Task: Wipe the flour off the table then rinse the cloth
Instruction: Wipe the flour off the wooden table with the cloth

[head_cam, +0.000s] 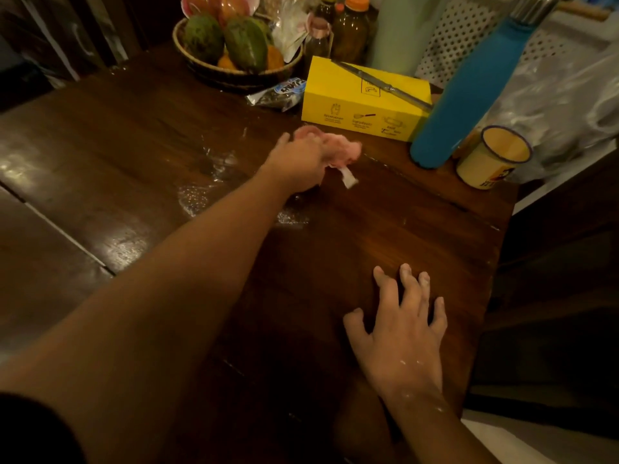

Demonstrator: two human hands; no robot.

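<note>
My left hand (298, 162) reaches far over the dark wooden table (385, 229) and holds a crumpled pink cloth (338, 150) down on the wood, just in front of the yellow box. A white tag hangs from the cloth. Smears of white flour (201, 195) lie on the table to the left of and below that hand. Spread fingers of my right hand (402, 323), dusted with flour, rest on the table near its front right part and hold nothing.
Behind the cloth stands a yellow box (365, 98) with a knife (385, 85) on top. A blue bottle (469, 92) and a yellow enamel mug (492, 157) stand at the right. A fruit basket (234, 45), a snack packet (281, 93) and jars sit at the back. The table edge runs down the right side.
</note>
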